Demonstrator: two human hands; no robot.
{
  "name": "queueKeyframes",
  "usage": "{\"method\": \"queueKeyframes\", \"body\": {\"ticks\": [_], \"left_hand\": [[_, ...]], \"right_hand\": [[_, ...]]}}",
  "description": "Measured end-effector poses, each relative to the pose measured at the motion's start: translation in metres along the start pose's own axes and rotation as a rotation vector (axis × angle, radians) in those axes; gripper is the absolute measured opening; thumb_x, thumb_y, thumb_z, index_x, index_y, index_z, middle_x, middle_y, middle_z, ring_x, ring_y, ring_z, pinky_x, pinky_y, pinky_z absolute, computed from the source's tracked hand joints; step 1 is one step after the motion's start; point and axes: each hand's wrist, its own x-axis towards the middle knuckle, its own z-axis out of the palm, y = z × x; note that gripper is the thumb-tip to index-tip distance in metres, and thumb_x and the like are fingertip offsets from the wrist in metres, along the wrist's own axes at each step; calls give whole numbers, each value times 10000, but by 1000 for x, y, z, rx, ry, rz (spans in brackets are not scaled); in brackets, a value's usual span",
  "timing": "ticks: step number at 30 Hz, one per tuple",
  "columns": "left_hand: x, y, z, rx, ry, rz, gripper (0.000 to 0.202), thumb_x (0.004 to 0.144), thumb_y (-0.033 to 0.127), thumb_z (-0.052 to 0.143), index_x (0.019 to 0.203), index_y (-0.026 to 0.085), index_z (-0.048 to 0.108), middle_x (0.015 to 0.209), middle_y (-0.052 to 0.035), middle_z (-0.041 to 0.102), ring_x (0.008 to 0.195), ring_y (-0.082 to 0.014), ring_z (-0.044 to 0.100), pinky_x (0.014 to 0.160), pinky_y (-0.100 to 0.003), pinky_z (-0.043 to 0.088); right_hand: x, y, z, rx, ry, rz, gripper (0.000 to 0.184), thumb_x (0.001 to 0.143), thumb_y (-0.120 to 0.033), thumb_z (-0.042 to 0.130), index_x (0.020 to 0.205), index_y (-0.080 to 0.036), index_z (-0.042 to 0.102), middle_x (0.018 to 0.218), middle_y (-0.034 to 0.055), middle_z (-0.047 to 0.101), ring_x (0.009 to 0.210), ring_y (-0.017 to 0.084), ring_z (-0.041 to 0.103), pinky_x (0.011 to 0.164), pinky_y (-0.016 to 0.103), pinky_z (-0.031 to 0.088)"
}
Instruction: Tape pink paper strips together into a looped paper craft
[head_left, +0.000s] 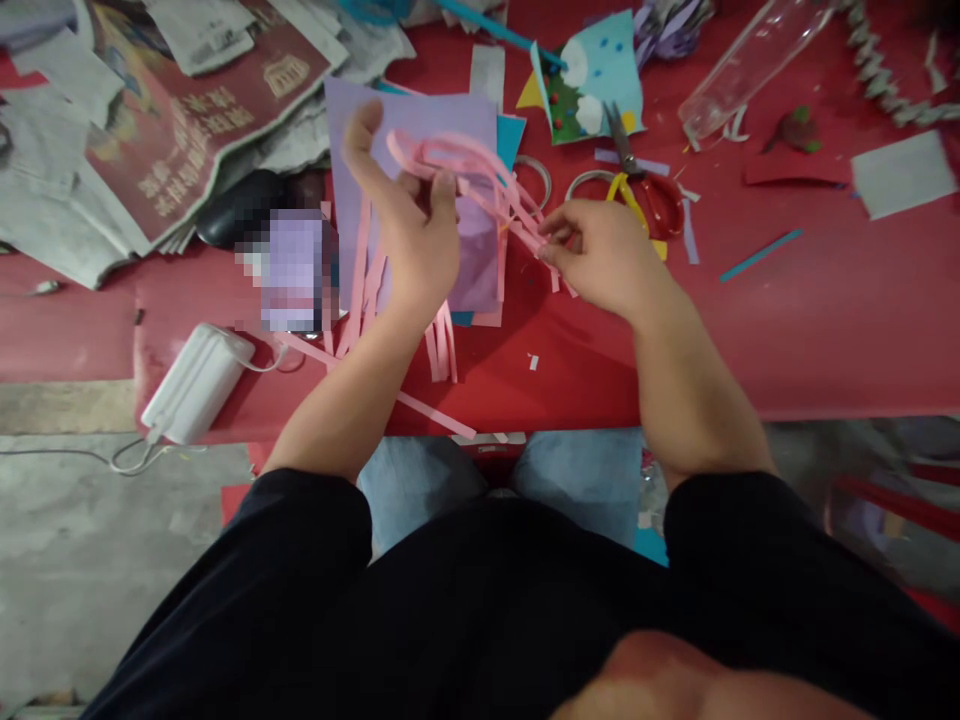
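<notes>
While your left hand [409, 225] holds the looped end of the pink paper strips [480, 175] raised over the red table [825, 300], your right hand [592, 250] pinches their other end; the strips run slanted from upper left down to the right.

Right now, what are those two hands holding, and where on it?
Both hold pink paper strips: the left hand grips their looped ends, and the right hand pinches the other ends between its fingertips.
</notes>
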Motion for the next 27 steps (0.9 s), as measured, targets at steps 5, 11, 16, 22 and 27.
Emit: {"method": "queueKeyframes", "body": {"ticks": [5,11,16,22,27], "left_hand": [[15,22,4,141,183,184,606,989,781,737,1229,385,347,1216,-32,529,744,-144,557,681,-362,451],[7,24,9,203,175,118,655,980,842,701,1163,347,312,1033,-15,445,870,-191,667,803,-375,510],[0,27,10,109,101,102,670,939,724,846,1289,382,388,1263,-39,577,872,-170,684,829,-374,535],[-3,25,6,159,50,126,456,1052,640,754,1293,331,522,1060,-18,699,918,-180,707,897,-378,560],[-3,18,2,194,8,196,350,1092,613,708,1120,281,602,1012,-11,716,914,-160,694,849,-365,547]], "right_hand": [[-2,-9,11,307,1,-76,232,1001,-424,807,1163,-258,810,1099,68,829,922,256,766,902,475,663],[-8,-20,25,459,-10,-173,344,961,-594,845,1039,-267,771,1057,60,783,906,231,720,814,418,641],[-11,-23,31,485,7,-203,378,954,-630,851,1021,-269,763,980,40,749,781,191,649,727,395,607],[-9,-18,35,479,36,-221,421,973,-690,821,1068,-285,761,997,42,741,787,196,629,737,419,608],[-8,-13,40,520,53,-256,505,966,-782,780,1076,-290,756,993,48,737,825,221,664,787,459,633]]}}
